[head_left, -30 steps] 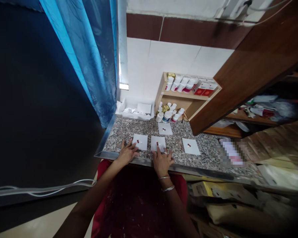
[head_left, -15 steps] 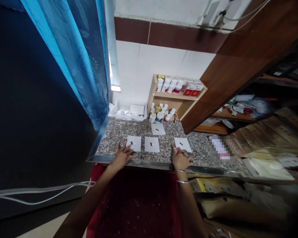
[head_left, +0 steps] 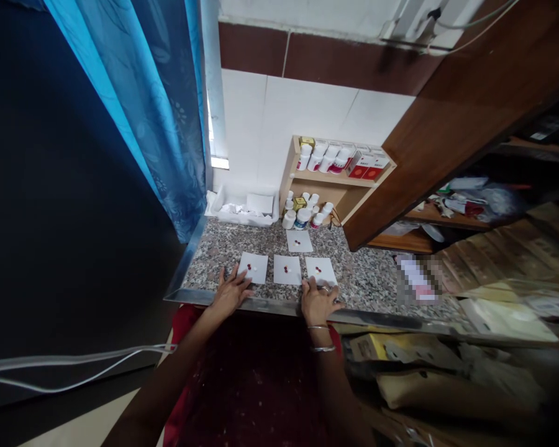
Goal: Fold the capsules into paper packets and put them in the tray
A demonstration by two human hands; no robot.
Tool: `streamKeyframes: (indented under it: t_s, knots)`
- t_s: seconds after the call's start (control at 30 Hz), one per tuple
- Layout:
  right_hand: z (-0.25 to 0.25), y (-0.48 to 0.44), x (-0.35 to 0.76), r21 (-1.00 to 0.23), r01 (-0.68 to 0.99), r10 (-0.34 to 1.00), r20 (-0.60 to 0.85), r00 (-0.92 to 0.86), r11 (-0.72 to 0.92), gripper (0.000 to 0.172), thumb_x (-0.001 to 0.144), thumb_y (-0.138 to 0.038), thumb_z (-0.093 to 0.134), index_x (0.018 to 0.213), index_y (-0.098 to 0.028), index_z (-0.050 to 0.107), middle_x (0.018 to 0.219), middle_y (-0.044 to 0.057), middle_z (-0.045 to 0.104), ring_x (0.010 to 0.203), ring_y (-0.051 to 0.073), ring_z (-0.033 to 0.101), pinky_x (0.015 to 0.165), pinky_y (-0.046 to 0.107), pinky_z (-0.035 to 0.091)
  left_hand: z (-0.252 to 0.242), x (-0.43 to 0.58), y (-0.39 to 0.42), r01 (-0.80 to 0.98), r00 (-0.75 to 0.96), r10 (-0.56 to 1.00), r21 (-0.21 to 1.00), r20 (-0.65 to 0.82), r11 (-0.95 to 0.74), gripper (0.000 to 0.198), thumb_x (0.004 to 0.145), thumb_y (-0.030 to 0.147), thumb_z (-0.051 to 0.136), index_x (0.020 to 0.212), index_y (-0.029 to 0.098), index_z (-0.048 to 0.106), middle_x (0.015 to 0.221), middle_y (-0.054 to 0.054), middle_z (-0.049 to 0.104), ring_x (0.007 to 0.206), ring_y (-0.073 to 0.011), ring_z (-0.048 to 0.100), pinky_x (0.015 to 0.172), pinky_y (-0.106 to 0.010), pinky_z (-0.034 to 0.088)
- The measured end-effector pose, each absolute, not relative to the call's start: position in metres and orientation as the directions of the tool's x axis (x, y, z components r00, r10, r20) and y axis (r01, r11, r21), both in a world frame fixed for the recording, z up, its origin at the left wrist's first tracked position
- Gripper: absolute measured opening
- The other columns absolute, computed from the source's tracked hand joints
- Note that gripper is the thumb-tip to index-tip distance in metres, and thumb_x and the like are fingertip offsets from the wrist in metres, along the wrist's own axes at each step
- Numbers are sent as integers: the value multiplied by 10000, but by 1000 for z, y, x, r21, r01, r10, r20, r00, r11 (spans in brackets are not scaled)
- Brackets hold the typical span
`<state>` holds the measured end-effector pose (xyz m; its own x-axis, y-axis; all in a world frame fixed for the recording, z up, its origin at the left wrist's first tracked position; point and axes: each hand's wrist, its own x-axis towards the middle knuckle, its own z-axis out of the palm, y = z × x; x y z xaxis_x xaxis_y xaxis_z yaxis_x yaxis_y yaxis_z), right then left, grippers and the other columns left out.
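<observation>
While the left grip [head_left: 231,293] and the right grip [head_left: 317,303] both lie open, fingers spread and holding nothing, four white paper squares sit flat on the speckled granite counter [head_left: 358,279], each bearing a few tiny red and white tablets [head_left: 285,269]. From the middle paper square [head_left: 279,277], the left paper square [head_left: 253,267] lies at 9 o'clock, the right paper square [head_left: 321,270] at 3 o'clock and the far paper square [head_left: 299,242] at 12 o'clock. Fingertips of the right grip touch the near edge of the right paper square, while those of the left grip rest on the stone just beside the left paper square. Each square looks light and thin, hard to pinch off polished stone, so sliding it by a near edge seems safest. The tablets look small, hard and liable to roll, so the paper would need keeping level. White plastic bottles [head_left: 289,219] stand on a wooden shelf [head_left: 317,176] at 12 o'clock
</observation>
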<state>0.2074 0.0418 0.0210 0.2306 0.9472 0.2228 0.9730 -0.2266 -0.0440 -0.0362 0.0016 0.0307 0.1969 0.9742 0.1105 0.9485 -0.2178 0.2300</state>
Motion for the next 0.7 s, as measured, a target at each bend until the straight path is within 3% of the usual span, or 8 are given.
streamKeyframes:
  t_s: [0.17,0.47,0.7]
  knots:
    - [29,39,204,-64,976,953,215,215,-206,458,866,-509,275,1155,-283,549,1127,151,536,1184,383,256,808,595,245,31,-36,0,948,197,971,228,132,-223,340,825,411,450,1122,287,560,1255,-43,506,1285,-283,254,1033,-572,83]
    - [52,96,198,-78,993,967,233,103,-87,459,862,-523,267,1164,-314,541,1317,103,394,1223,383,184,838,587,244,21,-35,-2,951,185,969,217,166,-219,385,819,433,450,1164,281,527,1280,-56,479,1284,-284,256,1035,-567,84]
    - [49,147,198,-63,998,1000,-26,0,-2,430,874,-506,253,1135,-347,556,1278,84,435,1203,334,271,917,568,161,8,-33,0,945,182,964,237,192,-225,421,806,475,450,1179,289,507,1290,-53,469,1291,-291,235,1027,-580,62]
